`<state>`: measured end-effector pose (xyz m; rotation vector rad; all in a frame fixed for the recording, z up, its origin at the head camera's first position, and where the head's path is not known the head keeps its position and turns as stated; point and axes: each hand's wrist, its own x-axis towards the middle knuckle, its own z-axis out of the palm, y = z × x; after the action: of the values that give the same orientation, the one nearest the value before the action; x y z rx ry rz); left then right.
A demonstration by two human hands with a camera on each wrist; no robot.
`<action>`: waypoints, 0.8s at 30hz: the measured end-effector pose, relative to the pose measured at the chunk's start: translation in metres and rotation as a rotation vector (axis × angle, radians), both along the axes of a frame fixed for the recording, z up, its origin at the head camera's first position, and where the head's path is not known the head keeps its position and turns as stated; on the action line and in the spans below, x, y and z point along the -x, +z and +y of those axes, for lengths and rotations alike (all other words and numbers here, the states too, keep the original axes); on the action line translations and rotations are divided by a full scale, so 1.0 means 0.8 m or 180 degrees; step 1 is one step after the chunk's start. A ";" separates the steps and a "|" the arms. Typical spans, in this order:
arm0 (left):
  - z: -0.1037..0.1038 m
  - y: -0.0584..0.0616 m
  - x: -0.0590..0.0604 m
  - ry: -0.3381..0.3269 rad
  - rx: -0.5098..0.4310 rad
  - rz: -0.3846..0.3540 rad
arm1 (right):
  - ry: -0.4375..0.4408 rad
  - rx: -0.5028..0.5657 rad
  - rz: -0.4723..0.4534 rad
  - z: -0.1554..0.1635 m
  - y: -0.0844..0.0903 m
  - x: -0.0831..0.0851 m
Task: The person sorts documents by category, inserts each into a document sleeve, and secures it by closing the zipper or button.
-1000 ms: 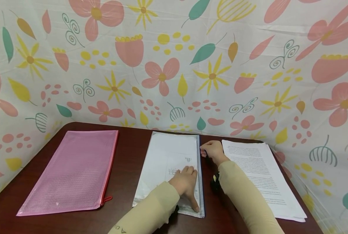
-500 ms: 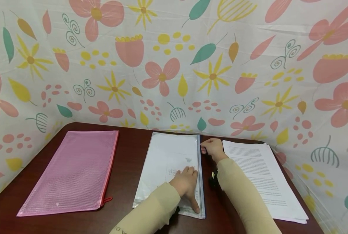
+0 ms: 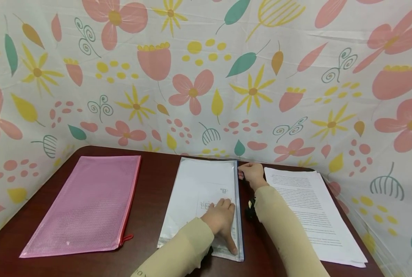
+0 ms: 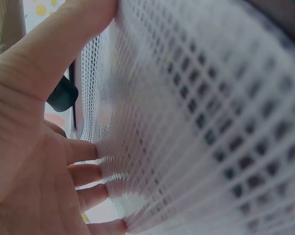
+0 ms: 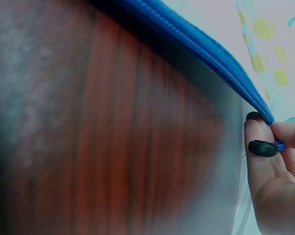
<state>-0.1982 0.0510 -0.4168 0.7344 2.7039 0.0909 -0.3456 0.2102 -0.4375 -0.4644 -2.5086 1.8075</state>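
Note:
A clear mesh zip folder lies in the middle of the table, with a white printed sheet showing inside it. On its near right part my left hand presses down, fingers spread and thumb out; the left wrist view has the fingertips against the mesh. At the far right corner, my right hand pinches the blue zipper pull between thumb and fingers. The blue zipper runs along the folder's right edge up to those fingers.
A pink mesh zip folder with a red zipper lies at the left of the dark wooden table. A stack of printed paper lies at the right, partly behind my right forearm. A flowered cloth hangs at the back.
My right hand has shifted slightly away from me along the folder's right edge, toward its far corner. My left hand stays in place on the folder.

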 end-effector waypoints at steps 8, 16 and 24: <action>-0.001 0.000 -0.001 0.0011 0.0029 0.0025 | -0.0100 0.0023 0.0078 -0.002 -0.003 0.010; -0.002 0.003 -0.001 -0.0002 0.0046 0.0054 | -0.0157 0.0106 0.0107 -0.004 -0.008 0.023; 0.001 -0.002 0.001 -0.0010 0.0118 0.0051 | -0.0234 0.0108 0.0010 -0.002 -0.009 0.033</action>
<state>-0.1986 0.0518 -0.4180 0.7315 2.7120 0.0343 -0.3721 0.2087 -0.4444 -0.5469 -2.4282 1.8253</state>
